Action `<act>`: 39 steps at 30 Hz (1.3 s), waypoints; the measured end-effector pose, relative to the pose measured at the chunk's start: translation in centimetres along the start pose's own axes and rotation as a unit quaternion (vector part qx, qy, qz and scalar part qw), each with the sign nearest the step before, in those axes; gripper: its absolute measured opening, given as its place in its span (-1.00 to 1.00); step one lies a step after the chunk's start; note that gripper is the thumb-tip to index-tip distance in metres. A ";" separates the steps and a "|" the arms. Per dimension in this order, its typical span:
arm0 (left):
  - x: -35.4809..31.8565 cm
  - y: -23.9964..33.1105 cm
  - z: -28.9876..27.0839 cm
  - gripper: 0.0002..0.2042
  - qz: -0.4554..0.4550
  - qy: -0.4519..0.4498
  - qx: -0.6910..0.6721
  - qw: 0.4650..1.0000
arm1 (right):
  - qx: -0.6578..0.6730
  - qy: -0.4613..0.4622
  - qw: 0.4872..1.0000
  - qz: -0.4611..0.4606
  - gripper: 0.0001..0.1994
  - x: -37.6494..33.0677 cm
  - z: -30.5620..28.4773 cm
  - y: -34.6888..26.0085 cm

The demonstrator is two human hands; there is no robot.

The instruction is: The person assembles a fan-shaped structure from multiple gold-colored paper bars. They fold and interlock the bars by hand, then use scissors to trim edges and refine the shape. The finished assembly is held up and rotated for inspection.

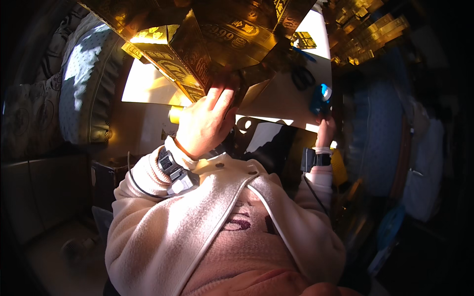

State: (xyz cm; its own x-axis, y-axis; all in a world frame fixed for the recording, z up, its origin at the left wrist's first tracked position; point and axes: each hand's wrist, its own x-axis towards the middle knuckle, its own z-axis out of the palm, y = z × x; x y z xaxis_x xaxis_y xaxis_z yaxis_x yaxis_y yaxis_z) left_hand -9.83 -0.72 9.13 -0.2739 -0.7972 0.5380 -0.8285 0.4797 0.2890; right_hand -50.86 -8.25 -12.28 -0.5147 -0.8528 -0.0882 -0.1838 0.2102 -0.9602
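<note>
A large folded construction of shiny gold printed card (pixel 232 42), with slanting panels and an open hollow, fills the top middle. My left hand (pixel 207 118) is at its near edge, its fingers closed on the card; the fingertips are lost in shadow. Farther right, my right hand (pixel 326 129) is closed round the lower end of a small blue object with a pale, bright top (pixel 322 98). Its exact kind does not show. Dark-handled scissors (pixel 302 78) lie just left of it. Beyond them are a thin blue tool (pixel 303 54) and a small gold card (pixel 304 40).
The white tabletop (pixel 143 89) shows in patches of sun and shade. A yellow roll-like thing (pixel 175 114) is beside my left wrist. Many gold blocks (pixel 375 37) are piled at the far right. A pale blue covered seat (pixel 86 84) stands on the left.
</note>
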 end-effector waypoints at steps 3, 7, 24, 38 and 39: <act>-0.1 0.0 0.1 -0.38 0.000 0.006 0.001 1.000 | -0.119 0.005 0.991 -0.065 -0.88 0.0 -0.7 -1.2; -0.2 -0.1 0.2 -0.41 -0.010 -0.011 -0.005 1.000 | -0.258 0.007 0.960 -0.107 -0.87 -0.2 -0.9 -2.9; -0.4 -0.7 0.2 -0.41 0.009 0.002 -0.035 0.999 | 0.045 -0.374 0.905 -0.198 -0.85 -12.1 7.6 -28.4; -0.5 -1.4 0.7 -0.47 0.040 0.008 -0.062 0.997 | -0.114 -0.452 0.862 -0.199 -0.82 -12.2 12.2 -32.5; -0.6 -1.5 0.8 -0.46 0.039 -0.006 -0.062 0.997 | -0.140 -0.456 0.850 -0.222 -0.83 -11.9 12.1 -32.6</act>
State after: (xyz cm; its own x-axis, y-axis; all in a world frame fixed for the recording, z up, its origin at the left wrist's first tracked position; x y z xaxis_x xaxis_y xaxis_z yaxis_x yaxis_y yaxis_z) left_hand -8.79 -1.23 7.78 -0.3417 -0.7590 0.5542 -0.7370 0.5823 0.3431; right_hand -28.63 -10.72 16.84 0.4972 -0.8673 -0.0244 -0.4490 -0.2331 -0.8626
